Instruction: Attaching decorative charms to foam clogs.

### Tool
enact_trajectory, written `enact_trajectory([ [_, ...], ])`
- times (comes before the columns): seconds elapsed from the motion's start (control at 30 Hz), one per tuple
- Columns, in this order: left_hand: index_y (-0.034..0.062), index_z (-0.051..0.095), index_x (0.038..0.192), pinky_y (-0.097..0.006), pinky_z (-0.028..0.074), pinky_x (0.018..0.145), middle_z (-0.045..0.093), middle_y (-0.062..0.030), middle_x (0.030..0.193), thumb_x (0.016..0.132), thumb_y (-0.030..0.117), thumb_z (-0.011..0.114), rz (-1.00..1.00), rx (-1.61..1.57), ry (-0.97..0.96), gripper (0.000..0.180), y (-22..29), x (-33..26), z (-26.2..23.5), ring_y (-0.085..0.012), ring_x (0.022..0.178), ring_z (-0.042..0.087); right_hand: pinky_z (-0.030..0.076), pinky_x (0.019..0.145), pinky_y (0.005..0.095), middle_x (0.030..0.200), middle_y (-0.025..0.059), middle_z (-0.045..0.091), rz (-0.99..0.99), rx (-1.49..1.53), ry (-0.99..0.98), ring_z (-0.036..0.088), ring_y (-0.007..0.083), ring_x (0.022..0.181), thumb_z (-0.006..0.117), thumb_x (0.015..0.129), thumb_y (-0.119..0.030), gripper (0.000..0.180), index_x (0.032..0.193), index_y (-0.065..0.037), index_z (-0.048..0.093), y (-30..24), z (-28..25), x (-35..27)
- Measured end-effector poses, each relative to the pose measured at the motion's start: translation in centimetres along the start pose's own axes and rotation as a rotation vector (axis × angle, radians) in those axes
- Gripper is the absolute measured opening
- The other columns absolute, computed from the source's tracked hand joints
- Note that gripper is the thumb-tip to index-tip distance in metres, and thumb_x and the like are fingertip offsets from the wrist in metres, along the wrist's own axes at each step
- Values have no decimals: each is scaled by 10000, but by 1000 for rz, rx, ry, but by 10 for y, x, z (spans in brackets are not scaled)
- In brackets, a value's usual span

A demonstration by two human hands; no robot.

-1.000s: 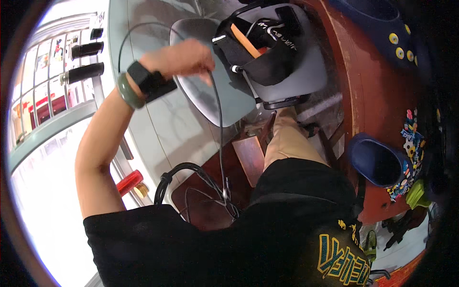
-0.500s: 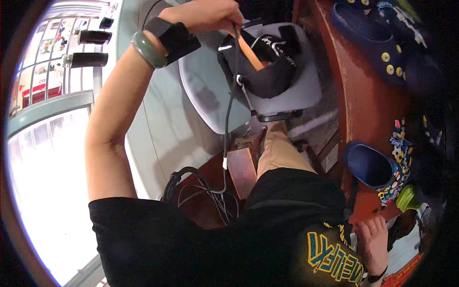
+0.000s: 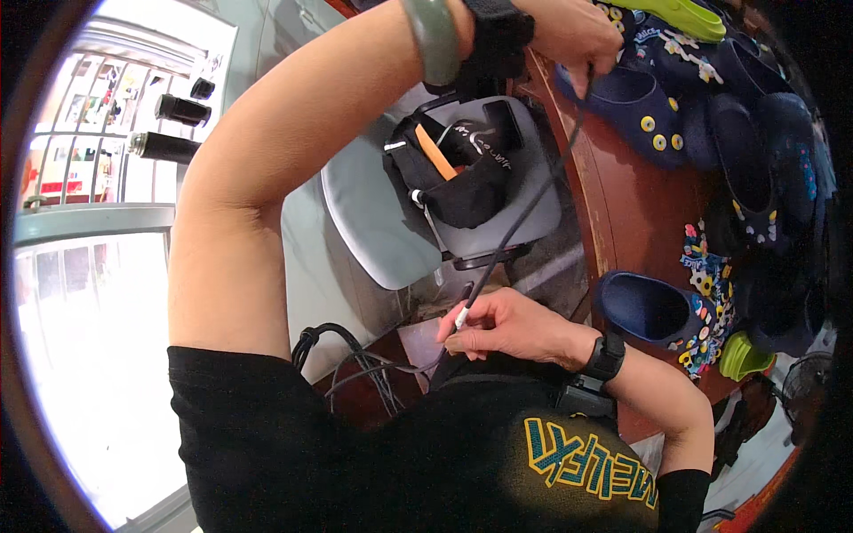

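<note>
My left hand (image 3: 573, 35), with a green bangle and a black wrist strap, is raised at the top and pinches a thin dark cable (image 3: 524, 209). The cable runs taut down to my right hand (image 3: 511, 324), which grips it just above its white plug end in front of my chest. Behind the cable stands a grey chair (image 3: 364, 231) with a black bag (image 3: 462, 173) on its seat. An orange strip (image 3: 435, 151) sticks out of the bag.
A reddish wooden table (image 3: 640, 213) on the right carries several navy clogs (image 3: 649, 306) with coloured charms and a green clog (image 3: 742, 355). A bundle of black cables (image 3: 342, 351) lies on the floor by the chair. Two black cylinders (image 3: 173, 124) sit at the far left.
My left hand has lifted the cable up and to the right, over the table's edge. My right hand has come in from the lower right and closed on the cable near its plug.
</note>
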State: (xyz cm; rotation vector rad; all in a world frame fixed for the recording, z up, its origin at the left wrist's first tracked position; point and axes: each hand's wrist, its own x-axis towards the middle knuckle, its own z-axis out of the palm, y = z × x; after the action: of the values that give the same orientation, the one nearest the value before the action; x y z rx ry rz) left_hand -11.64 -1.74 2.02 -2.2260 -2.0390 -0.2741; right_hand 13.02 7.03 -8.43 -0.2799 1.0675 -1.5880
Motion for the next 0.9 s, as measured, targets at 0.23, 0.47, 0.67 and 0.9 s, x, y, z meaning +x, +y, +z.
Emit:
enact_trajectory([
  [0.23,28,677,841,-406,507,721,652,-208,843,699,172,679,-262,0,-146,202,-17,8,37,-308,895,644,412,630,186,840,-36,626,-74,115,202,506,23,714,647,895,-175,201,1009,-10,673,-5,-4,-10],
  [0.47,-11,604,790,-441,466,698,582,-213,733,774,140,624,-108,-166,-106,153,-5,16,41,-391,797,590,394,601,191,825,-10,605,-260,331,427,484,39,672,645,887,-123,162,1002,-10,663,-26,-31,-28],
  [0.67,-8,603,868,-445,461,789,582,-179,828,745,111,639,-231,-352,-20,175,1,0,62,-369,879,580,416,608,198,834,-23,596,-270,273,368,502,37,679,658,865,-99,237,1088,-28,625,-37,-41,-33],
  [0.9,33,557,1140,-416,434,919,534,-199,1122,730,43,662,-271,-35,20,423,9,9,56,-372,1073,514,402,573,197,737,-26,552,-221,262,204,505,53,640,621,907,-140,166,1012,-13,635,-25,-21,-11],
])
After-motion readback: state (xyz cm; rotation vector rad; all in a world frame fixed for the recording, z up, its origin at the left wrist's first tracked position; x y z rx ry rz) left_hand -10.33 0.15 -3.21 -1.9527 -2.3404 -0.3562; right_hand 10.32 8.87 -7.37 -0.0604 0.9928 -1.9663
